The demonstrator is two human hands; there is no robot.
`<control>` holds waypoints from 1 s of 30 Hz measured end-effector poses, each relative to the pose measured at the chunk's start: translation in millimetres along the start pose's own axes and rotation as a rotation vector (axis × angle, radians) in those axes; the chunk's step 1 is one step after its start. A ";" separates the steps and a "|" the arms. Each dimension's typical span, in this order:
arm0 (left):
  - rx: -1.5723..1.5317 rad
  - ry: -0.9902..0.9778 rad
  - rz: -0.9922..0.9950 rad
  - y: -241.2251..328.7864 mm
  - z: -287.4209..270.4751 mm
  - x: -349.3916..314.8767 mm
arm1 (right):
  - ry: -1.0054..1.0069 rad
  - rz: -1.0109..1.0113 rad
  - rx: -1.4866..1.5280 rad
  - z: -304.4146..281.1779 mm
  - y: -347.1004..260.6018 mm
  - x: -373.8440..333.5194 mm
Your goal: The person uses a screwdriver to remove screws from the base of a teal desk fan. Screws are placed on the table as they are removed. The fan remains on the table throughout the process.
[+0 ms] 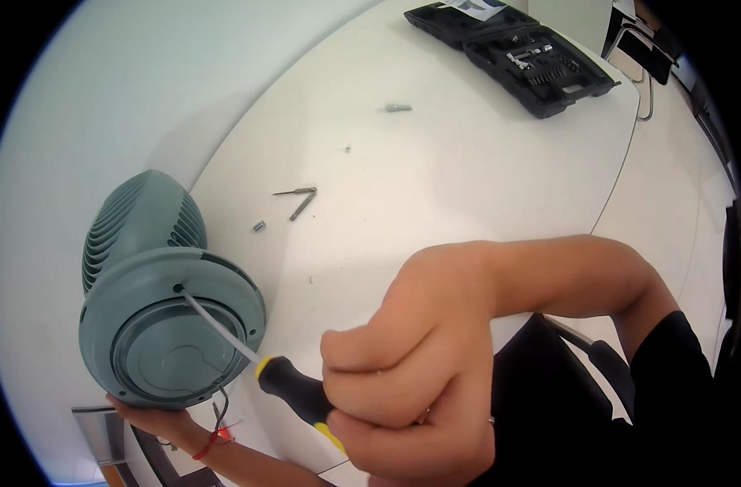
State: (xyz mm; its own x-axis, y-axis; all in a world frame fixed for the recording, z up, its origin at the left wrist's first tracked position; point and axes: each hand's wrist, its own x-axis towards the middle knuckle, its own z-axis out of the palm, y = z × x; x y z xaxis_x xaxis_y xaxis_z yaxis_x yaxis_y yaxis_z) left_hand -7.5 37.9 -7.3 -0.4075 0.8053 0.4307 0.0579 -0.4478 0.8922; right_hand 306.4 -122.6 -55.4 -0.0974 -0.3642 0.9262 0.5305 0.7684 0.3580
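On the white table (468, 178), right hand (411, 365) grips a screwdriver (293, 390); left hand (155, 418) cups the fan (159, 308).

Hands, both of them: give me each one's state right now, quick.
Left hand: under the grey-green fan housing, supporting it; grip mostly hidden.
Right hand: closed on the black-and-yellow screwdriver, its tip in the housing.

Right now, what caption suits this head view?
Right hand drives a screwdriver into a grey-green fan steadied by the left hand.
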 end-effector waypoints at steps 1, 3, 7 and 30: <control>-0.008 -0.005 -0.005 -0.4 -0.6 1.4 | 0.024 0.027 -0.006 2.4 0.1 0.8; -0.015 -0.006 -0.006 -1.9 -1.8 3.4 | 0.047 0.054 -0.013 6.4 0.4 -0.1; -0.017 -0.019 0.013 -4.8 -4.1 6.7 | 0.034 -0.004 -0.052 7.5 0.8 0.1; -0.035 -0.057 0.015 1.3 0.9 -6.2 | 0.013 0.030 0.015 1.9 -7.4 6.5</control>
State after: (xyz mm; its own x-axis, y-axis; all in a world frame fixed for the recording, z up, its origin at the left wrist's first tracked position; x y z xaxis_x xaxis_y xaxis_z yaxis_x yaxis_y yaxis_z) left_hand -4.1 32.7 -8.7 -0.3543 0.8186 0.4521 0.0317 -0.4727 0.8807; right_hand 300.3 -129.8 -51.8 -0.0709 -0.3478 0.9349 0.5206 0.7865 0.3321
